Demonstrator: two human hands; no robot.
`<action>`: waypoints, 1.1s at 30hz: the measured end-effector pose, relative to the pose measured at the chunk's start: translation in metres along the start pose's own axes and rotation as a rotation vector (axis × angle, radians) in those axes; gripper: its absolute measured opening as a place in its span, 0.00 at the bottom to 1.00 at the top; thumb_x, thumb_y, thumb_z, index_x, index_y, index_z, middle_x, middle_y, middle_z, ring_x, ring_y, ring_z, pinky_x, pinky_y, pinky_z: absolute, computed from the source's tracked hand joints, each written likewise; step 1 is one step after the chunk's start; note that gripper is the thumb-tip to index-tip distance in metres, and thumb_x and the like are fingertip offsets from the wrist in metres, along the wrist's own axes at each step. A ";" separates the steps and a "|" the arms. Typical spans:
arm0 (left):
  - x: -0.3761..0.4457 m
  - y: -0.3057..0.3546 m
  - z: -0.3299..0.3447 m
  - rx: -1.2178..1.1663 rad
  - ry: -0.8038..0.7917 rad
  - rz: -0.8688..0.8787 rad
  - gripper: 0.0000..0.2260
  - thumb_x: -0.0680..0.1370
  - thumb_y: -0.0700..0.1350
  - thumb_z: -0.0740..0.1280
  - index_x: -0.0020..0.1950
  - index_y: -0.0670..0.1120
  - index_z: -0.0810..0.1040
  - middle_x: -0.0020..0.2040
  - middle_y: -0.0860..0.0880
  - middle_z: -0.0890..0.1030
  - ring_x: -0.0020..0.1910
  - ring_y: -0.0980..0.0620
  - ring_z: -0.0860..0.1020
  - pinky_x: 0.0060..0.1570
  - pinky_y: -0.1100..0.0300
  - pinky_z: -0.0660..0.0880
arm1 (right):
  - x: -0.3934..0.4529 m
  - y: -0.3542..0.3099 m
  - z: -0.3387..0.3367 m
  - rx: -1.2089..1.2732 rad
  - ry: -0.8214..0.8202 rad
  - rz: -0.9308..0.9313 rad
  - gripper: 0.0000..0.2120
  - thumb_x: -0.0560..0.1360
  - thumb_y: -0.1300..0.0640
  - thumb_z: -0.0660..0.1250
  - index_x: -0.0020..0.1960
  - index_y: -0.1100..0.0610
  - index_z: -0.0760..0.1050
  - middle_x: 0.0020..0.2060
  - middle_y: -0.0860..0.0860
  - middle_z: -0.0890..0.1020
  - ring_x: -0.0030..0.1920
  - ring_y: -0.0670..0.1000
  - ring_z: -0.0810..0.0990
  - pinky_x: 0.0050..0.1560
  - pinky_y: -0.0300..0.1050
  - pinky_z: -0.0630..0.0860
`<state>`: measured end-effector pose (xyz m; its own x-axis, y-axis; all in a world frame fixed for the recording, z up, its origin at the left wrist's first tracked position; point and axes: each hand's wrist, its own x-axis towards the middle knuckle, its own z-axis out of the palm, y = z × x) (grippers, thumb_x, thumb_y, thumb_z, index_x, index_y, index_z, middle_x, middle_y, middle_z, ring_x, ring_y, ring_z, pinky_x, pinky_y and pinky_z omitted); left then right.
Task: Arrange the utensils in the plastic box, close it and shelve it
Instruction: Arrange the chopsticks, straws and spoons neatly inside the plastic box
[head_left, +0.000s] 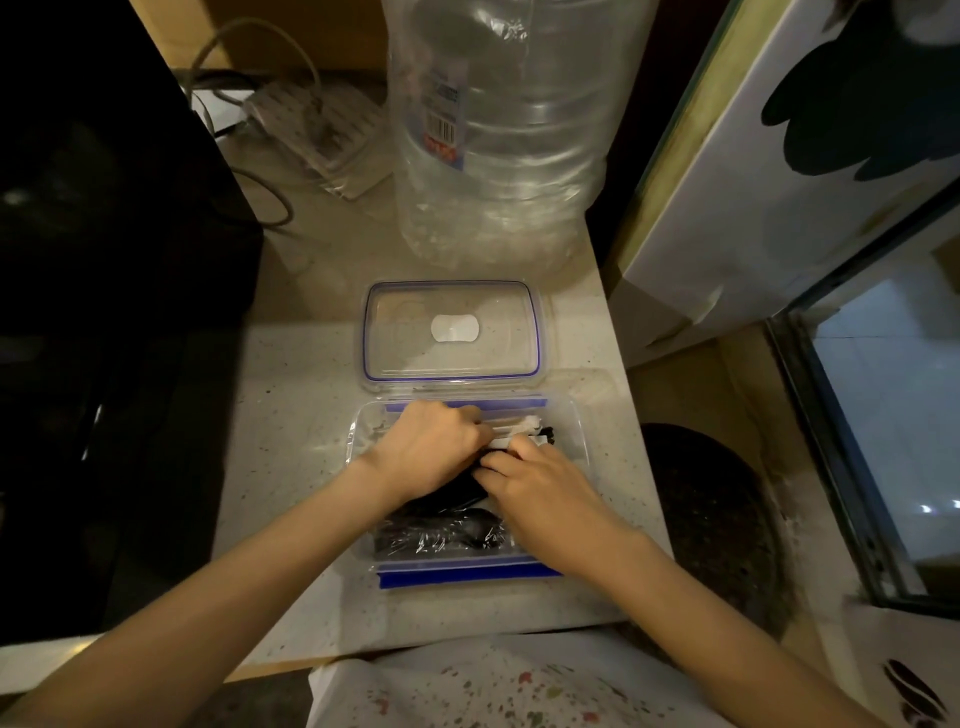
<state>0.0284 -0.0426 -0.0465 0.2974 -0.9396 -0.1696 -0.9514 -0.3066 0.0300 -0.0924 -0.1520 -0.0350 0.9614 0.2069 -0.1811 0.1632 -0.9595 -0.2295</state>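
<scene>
Barcode label on the water jug (498, 130), print unreadable

Both hands reach into the open plastic box (576, 431) near the desk's (291, 415) front edge: the left hand (428, 449) and right hand (540, 488) meet over black and white utensils (447, 535). The lid (451, 330) lies flat just behind, before a large clear water bottle (498, 130).

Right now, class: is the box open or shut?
Open: the lid lies flat on the counter behind the box, and both hands reach inside.
</scene>
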 end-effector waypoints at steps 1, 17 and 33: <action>0.000 0.001 0.000 0.023 0.001 -0.003 0.10 0.58 0.41 0.78 0.31 0.46 0.77 0.28 0.47 0.78 0.19 0.47 0.76 0.16 0.65 0.61 | 0.001 0.000 0.000 0.004 0.002 -0.011 0.14 0.70 0.65 0.65 0.55 0.58 0.76 0.51 0.52 0.80 0.54 0.55 0.73 0.48 0.49 0.73; 0.003 0.026 -0.009 0.075 -0.174 -0.252 0.11 0.80 0.42 0.56 0.56 0.41 0.75 0.57 0.43 0.77 0.51 0.41 0.79 0.38 0.55 0.66 | 0.002 -0.003 -0.004 -0.068 -0.115 0.119 0.16 0.76 0.60 0.59 0.63 0.59 0.68 0.60 0.57 0.72 0.62 0.57 0.63 0.63 0.51 0.62; 0.000 0.030 -0.009 0.112 -0.171 -0.256 0.09 0.78 0.35 0.58 0.58 0.40 0.73 0.57 0.42 0.78 0.50 0.43 0.80 0.37 0.55 0.68 | -0.012 0.021 -0.022 -0.143 0.040 0.089 0.12 0.57 0.69 0.75 0.39 0.60 0.80 0.32 0.53 0.83 0.39 0.54 0.78 0.40 0.46 0.76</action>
<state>0.0009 -0.0535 -0.0373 0.5197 -0.7920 -0.3206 -0.8530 -0.5022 -0.1421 -0.0957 -0.1790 -0.0168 0.9810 0.1150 -0.1562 0.1043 -0.9917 -0.0754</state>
